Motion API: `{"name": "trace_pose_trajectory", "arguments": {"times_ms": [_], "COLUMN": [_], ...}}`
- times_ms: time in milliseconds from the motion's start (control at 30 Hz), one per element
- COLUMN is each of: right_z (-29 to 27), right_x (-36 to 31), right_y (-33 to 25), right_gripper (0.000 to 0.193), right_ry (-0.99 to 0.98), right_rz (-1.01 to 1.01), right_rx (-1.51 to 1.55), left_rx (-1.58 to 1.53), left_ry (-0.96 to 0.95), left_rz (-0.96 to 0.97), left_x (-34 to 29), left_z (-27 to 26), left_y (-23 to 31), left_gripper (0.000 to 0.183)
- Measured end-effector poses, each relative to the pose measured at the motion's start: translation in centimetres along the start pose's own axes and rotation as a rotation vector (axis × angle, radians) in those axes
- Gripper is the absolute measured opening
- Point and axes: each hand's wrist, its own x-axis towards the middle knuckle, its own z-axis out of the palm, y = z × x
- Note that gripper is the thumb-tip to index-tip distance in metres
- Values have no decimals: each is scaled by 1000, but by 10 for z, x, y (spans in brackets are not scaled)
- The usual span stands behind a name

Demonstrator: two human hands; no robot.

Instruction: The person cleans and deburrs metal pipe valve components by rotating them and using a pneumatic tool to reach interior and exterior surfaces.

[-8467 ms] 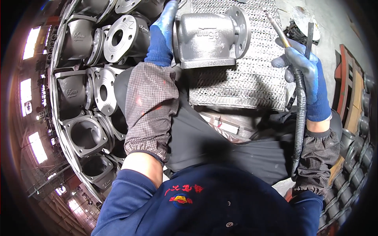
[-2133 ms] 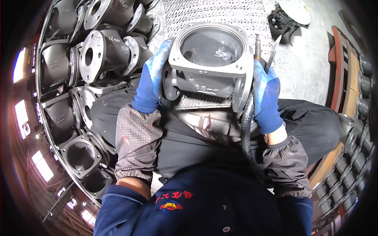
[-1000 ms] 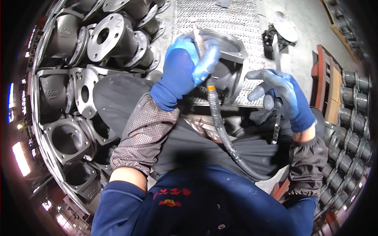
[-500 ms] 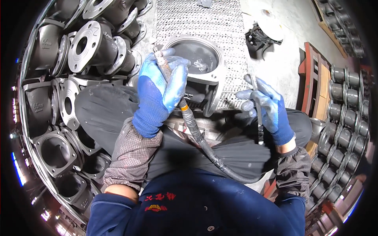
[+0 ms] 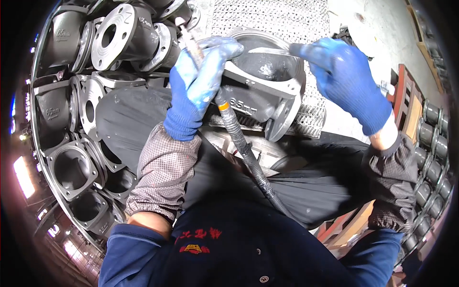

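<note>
My left hand (image 5: 198, 79), in a blue work glove, is closed around a slim air die grinder (image 5: 191, 47) with a small pale pink tip. A dark wrapped hose (image 5: 244, 150) with an orange band runs from it down across my lap. My gloved right hand (image 5: 346, 79) is closed on a thin, flat metal scraper-like tool (image 5: 271, 51). Its tapered end lies over the round opening of a grey cast-metal valve body (image 5: 248, 103). Whether the tip touches the inside wall, I cannot tell. The valve body rests in front of me, its side flange to the right.
Several flanged castings (image 5: 111, 38) are stacked at the left, close to my left arm. A perforated metal mat (image 5: 272, 14) lies under and beyond the valve body. Red and wooden pallet pieces (image 5: 404, 91) and more stacked castings (image 5: 430, 191) stand at the right.
My right hand has moved up and left, bringing the thin tool from upright beside the valve body to lying across its opening. My left hand still holds the grinder. The whole view has shifted slightly.
</note>
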Motion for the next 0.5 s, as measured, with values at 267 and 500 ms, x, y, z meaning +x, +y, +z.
{"name": "trace_pose_trajectory", "arguments": {"times_ms": [267,500], "right_z": [21,49], "right_x": [55,83], "right_y": [-16,-18], "right_gripper": [34,17], "right_ry": [-558,-514], "right_rz": [-57,-210], "right_rx": [-251,-281], "left_rx": [58,226], "left_ry": [-87,-44], "left_rz": [99,116], "left_x": [4,-1], "left_z": [1,-12], "left_y": [-6,-8], "left_gripper": [23,25]}}
